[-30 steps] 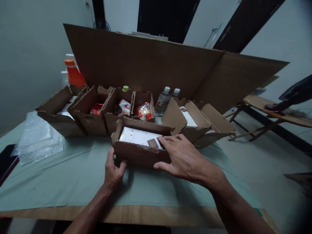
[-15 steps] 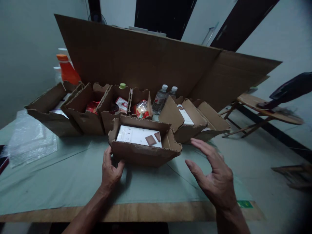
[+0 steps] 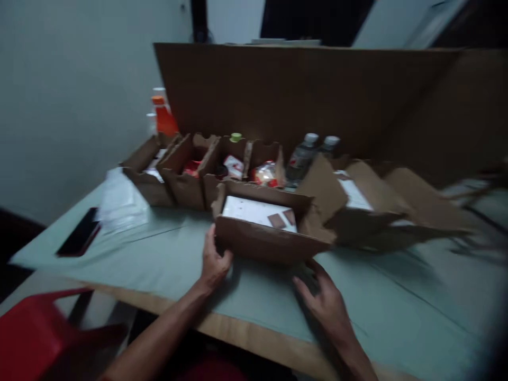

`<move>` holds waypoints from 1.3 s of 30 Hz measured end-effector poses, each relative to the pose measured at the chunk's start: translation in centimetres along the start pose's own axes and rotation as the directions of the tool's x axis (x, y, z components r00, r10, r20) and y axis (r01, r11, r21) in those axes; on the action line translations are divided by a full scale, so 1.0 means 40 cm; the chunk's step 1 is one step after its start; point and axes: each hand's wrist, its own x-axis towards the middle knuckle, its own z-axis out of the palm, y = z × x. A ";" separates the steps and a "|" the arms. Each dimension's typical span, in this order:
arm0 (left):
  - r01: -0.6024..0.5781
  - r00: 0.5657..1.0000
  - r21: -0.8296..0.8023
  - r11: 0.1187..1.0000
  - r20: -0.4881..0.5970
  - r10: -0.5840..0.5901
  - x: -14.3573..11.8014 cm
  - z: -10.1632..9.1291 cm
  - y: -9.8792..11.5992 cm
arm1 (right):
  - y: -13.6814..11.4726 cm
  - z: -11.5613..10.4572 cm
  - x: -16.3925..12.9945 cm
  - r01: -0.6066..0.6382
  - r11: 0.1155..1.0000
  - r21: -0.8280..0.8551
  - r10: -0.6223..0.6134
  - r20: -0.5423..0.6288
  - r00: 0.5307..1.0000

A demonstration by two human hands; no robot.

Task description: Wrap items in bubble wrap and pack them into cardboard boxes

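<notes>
An open brown cardboard box (image 3: 262, 241) sits on the green table cover, holding a white flat item (image 3: 254, 210) with two small brown squares (image 3: 282, 219) on it. My left hand (image 3: 212, 259) grips the box's near left corner. My right hand (image 3: 323, 299) rests at the box's near right corner, fingers spread against its lower edge. The view is blurred by head motion.
Several open cardboard boxes (image 3: 182, 172) with red packets stand behind, more boxes (image 3: 365, 201) at right. Two water bottles (image 3: 305, 156), an orange bottle (image 3: 163, 117), a tall cardboard sheet (image 3: 301, 95). A black phone (image 3: 78, 239) and plastic bags (image 3: 121, 203) lie left. Red chair (image 3: 35, 330) below.
My right hand came off the box's contents, swung out to the right, then returned to the box's near right corner. The view turned left, revealing the phone and red chair.
</notes>
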 end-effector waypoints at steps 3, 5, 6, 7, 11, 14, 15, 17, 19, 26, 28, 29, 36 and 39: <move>-0.026 1.000 0.002 1.000 0.000 0.026 0.012 0.014 0.003 | 0.024 0.068 -0.064 0.174 0.964 -0.200 -0.166 0.053 0.985; -0.017 1.000 0.010 1.000 -0.002 0.017 0.015 0.014 -0.003 | 0.003 0.108 -0.094 0.280 0.924 -0.261 -0.265 0.093 0.960; -0.011 1.000 0.017 1.000 -0.008 0.011 0.013 0.009 -0.006 | -0.018 0.124 -0.104 0.337 0.906 -0.255 -0.320 0.106 0.942; -0.011 1.000 0.033 0.999 -0.016 0.011 0.010 -0.001 -0.009 | -0.043 0.138 -0.111 0.400 0.889 -0.223 -0.382 0.121 0.916; -0.106 0.993 0.327 0.939 -0.022 0.119 0.025 -0.123 -0.011 | -0.159 0.190 -0.110 0.617 0.787 0.004 -0.606 0.186 0.773; -0.104 0.982 0.632 0.768 -0.055 0.179 0.103 -0.305 -0.008 | -0.218 0.228 -0.087 0.645 0.762 0.057 -0.643 0.188 0.742; -0.079 0.980 0.663 0.745 -0.084 0.178 0.140 -0.374 -0.007 | -0.229 0.239 -0.079 0.646 0.762 0.054 -0.644 0.167 0.746; -0.013 0.974 0.724 0.690 -0.146 0.171 0.221 -0.508 -0.007 | -0.238 0.256 -0.065 0.651 0.758 0.045 -0.651 0.109 0.751; 0.059 0.968 0.777 0.627 -0.198 0.156 0.298 -0.620 -0.012 | -0.235 0.266 -0.055 0.659 0.751 0.046 -0.660 0.070 0.748; 0.168 0.976 0.869 0.466 -0.213 0.044 0.449 -0.760 -0.080 | -0.192 0.280 -0.048 0.682 0.729 0.059 -0.685 0.080 0.724; 0.186 0.973 0.876 0.445 -0.227 0.040 0.466 -0.761 -0.093 | -0.182 0.282 -0.048 0.688 0.724 0.056 -0.690 0.099 0.717; 0.192 0.971 0.878 0.439 -0.236 0.048 0.473 -0.762 -0.095 | -0.179 0.283 -0.048 0.688 0.724 0.053 -0.689 0.109 0.717; 0.069 0.950 0.890 0.451 -0.197 0.244 0.420 -0.751 -0.009 | -0.198 0.278 -0.044 0.699 0.714 0.045 -0.700 0.066 0.711; -0.116 0.947 0.887 0.446 -0.037 0.320 0.302 -0.702 0.028 | -0.221 0.279 -0.044 0.686 0.726 0.052 -0.687 0.011 0.726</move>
